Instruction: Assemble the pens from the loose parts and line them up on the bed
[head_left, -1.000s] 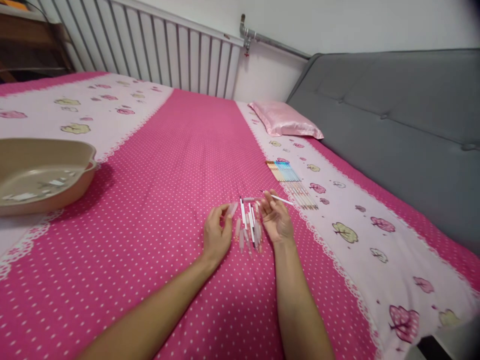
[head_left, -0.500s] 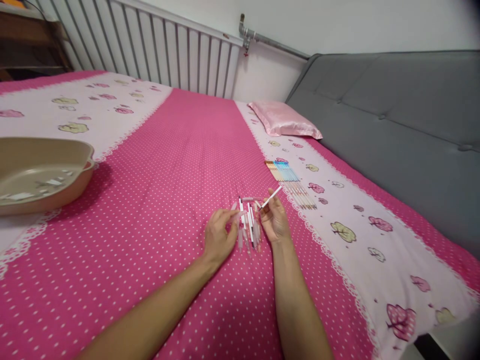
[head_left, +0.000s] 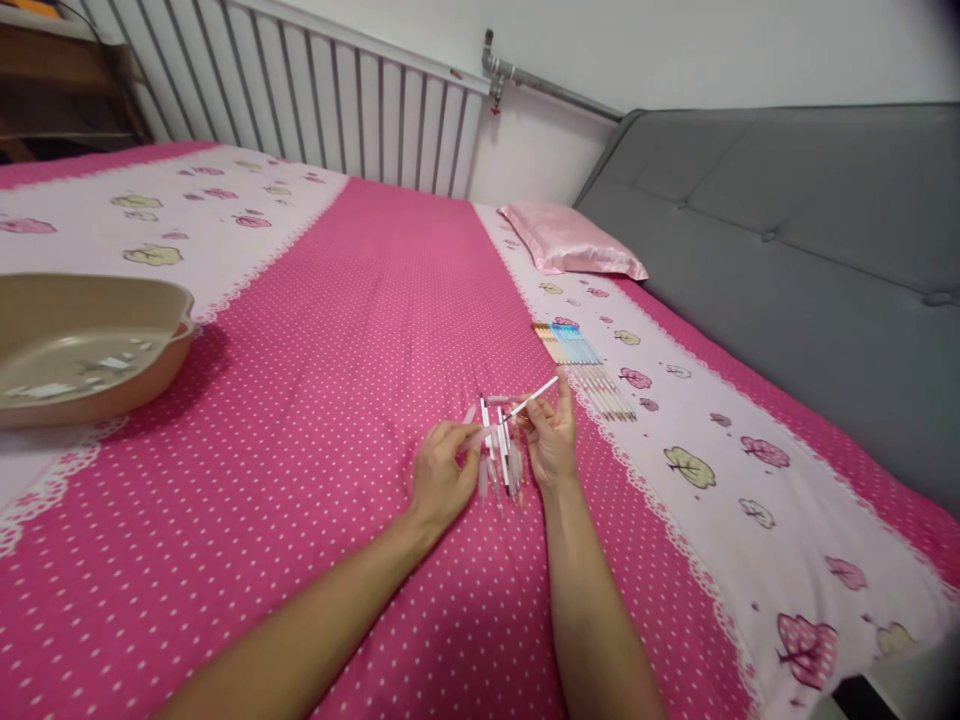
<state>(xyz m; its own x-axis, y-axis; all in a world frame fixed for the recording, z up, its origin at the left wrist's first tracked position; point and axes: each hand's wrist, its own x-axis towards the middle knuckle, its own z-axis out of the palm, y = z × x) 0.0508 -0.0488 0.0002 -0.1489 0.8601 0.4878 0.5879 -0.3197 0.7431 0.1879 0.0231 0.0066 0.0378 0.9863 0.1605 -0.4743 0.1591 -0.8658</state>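
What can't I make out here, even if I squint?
In the head view:
Basin: left end cut off by the picture's left edge.
White pieces in the basin: too small to identify.
Pale strip: one end hidden by the left hand.
Loose sticks: overlapping and blurred, so I can't count them.
Lined-up sticks: any lettering too small to read.

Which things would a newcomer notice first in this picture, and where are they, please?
Probably the bright pink dotted bedspread, filling much of the view. Just below centre, the left hand holds a pale translucent piece and the right hand a slim white stick, both over a small pile of similar pieces. Neat rows of coloured sticks lie just beyond the right hand, and a beige basin stands at the left edge.
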